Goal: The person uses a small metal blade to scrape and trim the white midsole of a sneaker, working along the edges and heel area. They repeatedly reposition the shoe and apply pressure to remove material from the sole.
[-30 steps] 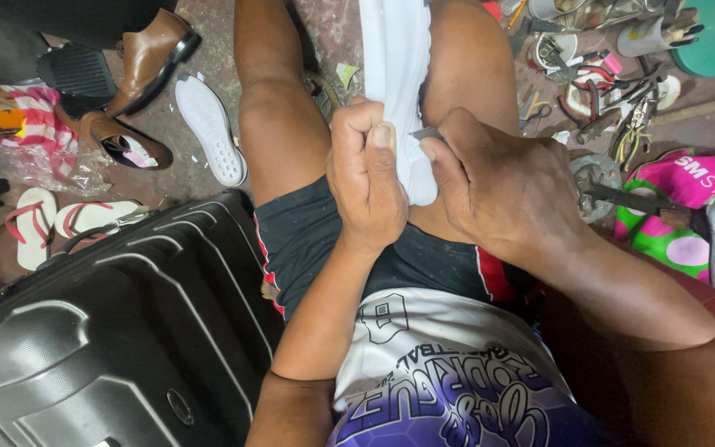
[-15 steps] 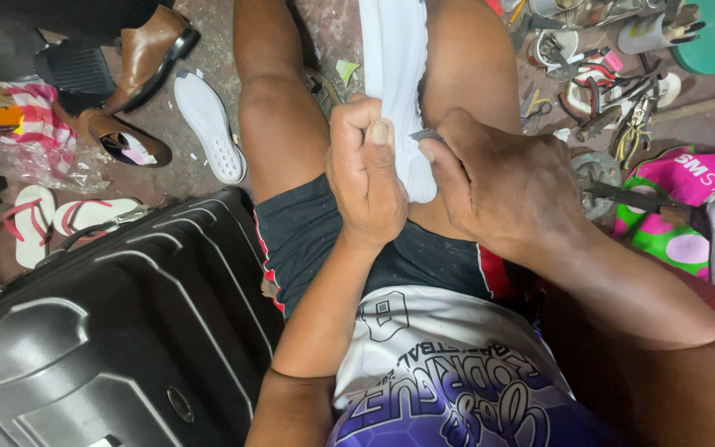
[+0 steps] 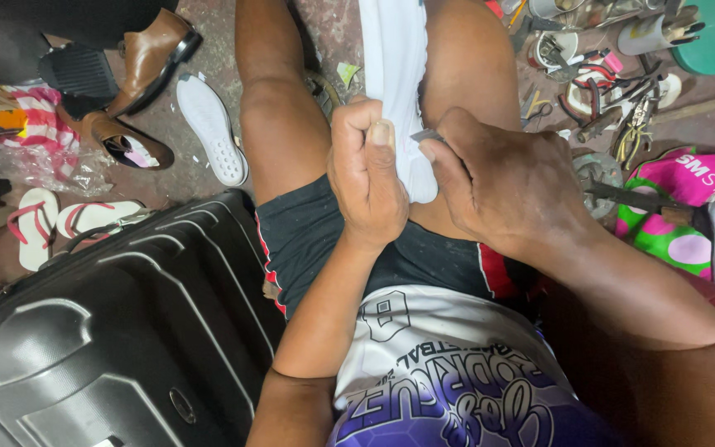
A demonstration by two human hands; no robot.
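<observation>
A white shoe (image 3: 397,74) lies lengthwise between my knees, its near end resting on my lap. My left hand (image 3: 367,178) is closed around that near end, thumb up against the white edge. My right hand (image 3: 502,182) pinches a small dark metal tool (image 3: 425,136) and holds its tip against the shoe's edge, right beside my left thumb. The two hands almost touch. The working end of the tool is hidden by my fingers.
A black hard-shell suitcase (image 3: 109,323) stands at my left. A loose white sole (image 3: 211,128), brown shoes (image 3: 149,50) and flip-flops (image 3: 39,225) lie on the floor. Tools and tins (image 3: 614,74) are scattered at the right, beside a hammer (image 3: 688,217) on a pink-green bag (image 3: 693,248).
</observation>
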